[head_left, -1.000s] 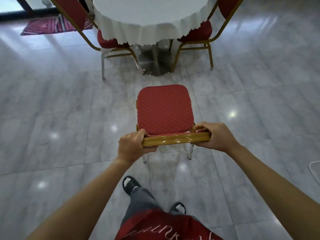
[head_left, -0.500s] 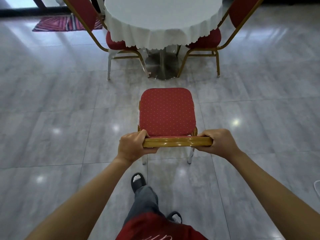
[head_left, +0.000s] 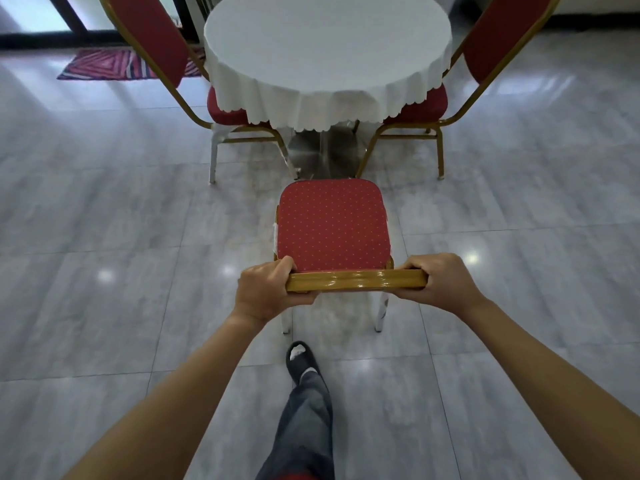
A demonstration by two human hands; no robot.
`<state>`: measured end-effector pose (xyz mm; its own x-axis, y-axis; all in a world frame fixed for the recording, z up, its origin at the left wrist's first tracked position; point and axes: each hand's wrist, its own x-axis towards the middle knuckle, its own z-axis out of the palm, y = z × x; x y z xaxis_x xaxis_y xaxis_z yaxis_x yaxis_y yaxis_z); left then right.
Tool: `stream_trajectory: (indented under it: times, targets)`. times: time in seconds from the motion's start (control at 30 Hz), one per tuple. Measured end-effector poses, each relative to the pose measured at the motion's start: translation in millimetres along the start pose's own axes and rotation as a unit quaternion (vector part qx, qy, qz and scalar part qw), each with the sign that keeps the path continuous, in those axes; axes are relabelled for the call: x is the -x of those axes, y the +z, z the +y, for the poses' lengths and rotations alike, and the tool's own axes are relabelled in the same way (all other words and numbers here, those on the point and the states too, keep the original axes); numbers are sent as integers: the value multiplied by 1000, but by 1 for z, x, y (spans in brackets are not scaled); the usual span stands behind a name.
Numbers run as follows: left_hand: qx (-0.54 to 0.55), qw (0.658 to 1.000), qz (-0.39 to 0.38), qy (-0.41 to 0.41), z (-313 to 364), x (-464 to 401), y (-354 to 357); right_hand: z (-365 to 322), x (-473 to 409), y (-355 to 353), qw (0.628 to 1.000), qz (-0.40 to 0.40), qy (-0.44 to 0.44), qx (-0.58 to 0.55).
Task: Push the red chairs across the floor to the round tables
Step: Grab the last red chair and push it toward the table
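A red chair (head_left: 332, 225) with a dotted seat and gold frame stands on the floor right in front of me. My left hand (head_left: 268, 292) grips the left end of its gold top rail, and my right hand (head_left: 441, 284) grips the right end. Just beyond the seat's front edge is a round table (head_left: 325, 46) under a white cloth with a scalloped hem. Two more red chairs are tucked at it, one on the left (head_left: 156, 39) and one on the right (head_left: 498, 39).
Shiny grey floor tiles (head_left: 104, 237) spread to both sides. A striped red mat (head_left: 107, 64) lies at the far left by a dark door frame. The table's metal pedestal base (head_left: 325, 154) sits between the two tucked chairs. My foot (head_left: 301, 362) is behind the chair.
The chair and I have moved forward toward the round table, which now looms larger and closer. Both hands keep the same hold on the top rail.
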<state>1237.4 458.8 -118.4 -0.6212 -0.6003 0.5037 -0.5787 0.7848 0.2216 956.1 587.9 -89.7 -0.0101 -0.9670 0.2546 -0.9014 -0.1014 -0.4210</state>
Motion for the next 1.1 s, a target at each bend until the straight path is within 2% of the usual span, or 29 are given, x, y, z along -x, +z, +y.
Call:
stream_trajectory:
  times: [0.23, 0.43, 0.6, 0.77, 1.1]
  targets:
    - [21, 999, -43, 8, -54, -77, 31, 36, -92, -2, 996, -78, 47, 14]
    - [44, 985, -167, -29, -92, -145, 42, 61, -164, 0, 984, -153, 93, 27]
    - [36, 966, -249, -56, -110, -193, 46, 76, -205, 3, 969, -161, 165, 86]
    - [8, 960, -271, -70, -125, -224, 55, 80, -239, 3, 960, -153, 203, 116]
    - [17, 950, -284, -126, -139, -271, 74, 97, -288, 2, 942, -160, 284, 84]
